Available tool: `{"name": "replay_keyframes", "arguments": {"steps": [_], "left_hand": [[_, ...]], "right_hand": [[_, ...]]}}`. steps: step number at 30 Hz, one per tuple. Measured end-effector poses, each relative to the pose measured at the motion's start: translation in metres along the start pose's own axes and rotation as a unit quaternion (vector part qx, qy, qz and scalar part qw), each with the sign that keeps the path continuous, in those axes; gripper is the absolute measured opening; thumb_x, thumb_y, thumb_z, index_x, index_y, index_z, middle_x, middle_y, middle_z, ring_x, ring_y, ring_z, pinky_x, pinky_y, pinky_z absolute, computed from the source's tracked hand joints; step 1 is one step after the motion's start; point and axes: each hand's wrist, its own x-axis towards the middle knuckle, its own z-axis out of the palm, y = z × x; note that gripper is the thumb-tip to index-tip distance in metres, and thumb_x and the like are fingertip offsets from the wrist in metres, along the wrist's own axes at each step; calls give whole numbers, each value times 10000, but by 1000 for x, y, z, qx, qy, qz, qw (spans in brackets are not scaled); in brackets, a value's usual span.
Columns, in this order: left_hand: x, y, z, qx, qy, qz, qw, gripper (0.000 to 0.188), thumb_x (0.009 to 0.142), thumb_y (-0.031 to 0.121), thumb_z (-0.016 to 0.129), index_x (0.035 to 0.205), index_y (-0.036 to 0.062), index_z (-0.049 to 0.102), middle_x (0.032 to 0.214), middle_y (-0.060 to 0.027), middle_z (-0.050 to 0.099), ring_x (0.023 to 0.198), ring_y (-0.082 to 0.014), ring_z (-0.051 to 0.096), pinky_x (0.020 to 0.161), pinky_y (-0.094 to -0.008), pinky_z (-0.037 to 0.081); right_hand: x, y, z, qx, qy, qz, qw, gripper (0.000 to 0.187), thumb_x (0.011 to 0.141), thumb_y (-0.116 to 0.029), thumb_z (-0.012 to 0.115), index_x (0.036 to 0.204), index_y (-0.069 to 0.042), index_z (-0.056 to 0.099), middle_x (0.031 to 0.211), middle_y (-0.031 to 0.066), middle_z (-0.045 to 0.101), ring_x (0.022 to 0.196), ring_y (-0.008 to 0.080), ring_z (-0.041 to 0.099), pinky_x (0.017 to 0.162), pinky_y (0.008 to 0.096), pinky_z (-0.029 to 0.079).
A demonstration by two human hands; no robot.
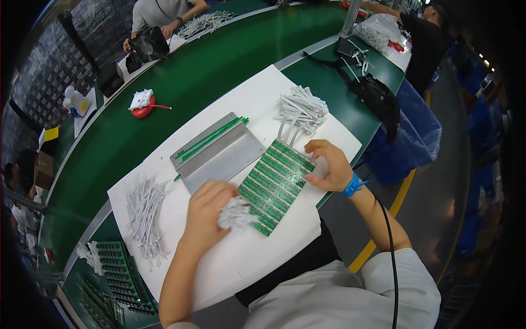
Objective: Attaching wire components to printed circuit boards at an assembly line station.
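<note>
A panel of green circuit boards point(276, 183) lies at a slant on white sheeting in front of me. A few flat white cables point(290, 131) rise from its far edge. My left hand point(208, 211) is closed around a bunch of white connector cables point(236, 215), blurred by motion, at the panel's left edge. Beside the panel's right edge, my right hand point(330, 167) has its thumb and fingers curved apart, with nothing visible between them. Whether its fingertips touch the panel, I cannot tell. A blue band point(355, 185) circles that wrist.
A grey metal tray point(219, 151) with green strips sits beyond the panel. White cable piles lie at far right point(303, 107) and left point(147, 216). More circuit board panels point(120, 277) stand at lower left. Across the green conveyor point(197, 82), a co-worker's hand point(169, 28) is near a fan.
</note>
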Motion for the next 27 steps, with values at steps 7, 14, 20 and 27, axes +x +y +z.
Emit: {"name": "replay_keyframes", "arguments": {"steps": [7, 14, 20, 27], "left_hand": [[67, -7, 42, 96, -128, 62, 985, 339, 561, -3, 731, 883, 27, 627, 1245, -52, 620, 1237, -310, 496, 1022, -429, 416], [82, -20, 67, 118, -142, 100, 978, 318, 582, 37, 743, 883, 24, 641, 1268, -66, 612, 1227, -330, 505, 1016, -426, 418], [87, -19, 72, 126, -142, 113, 975, 242, 653, 63, 691, 890, 30, 654, 1280, -45, 620, 1179, -318, 535, 960, -427, 450], [86, -21, 74, 159, -148, 151, 964, 293, 597, 67, 727, 871, 38, 625, 1277, -46, 624, 1151, -312, 548, 921, -418, 459]], "right_hand": [[12, -8, 5, -47, -70, -15, 996, 445, 739, -294, 820, 958, -24, 544, 1144, 166, 603, 908, 334, 612, 800, 386, 508], [11, -8, 2, -34, -85, 6, 996, 423, 723, -270, 815, 943, -42, 534, 1194, 165, 604, 945, 330, 615, 833, 391, 499], [9, -6, 3, -38, -89, 14, 995, 432, 696, -258, 810, 949, -45, 532, 1217, 159, 597, 1005, 330, 606, 867, 395, 493], [11, -7, 5, -36, -91, 5, 995, 467, 698, -272, 810, 992, -26, 542, 1225, 175, 582, 1048, 340, 599, 900, 402, 493]]}}
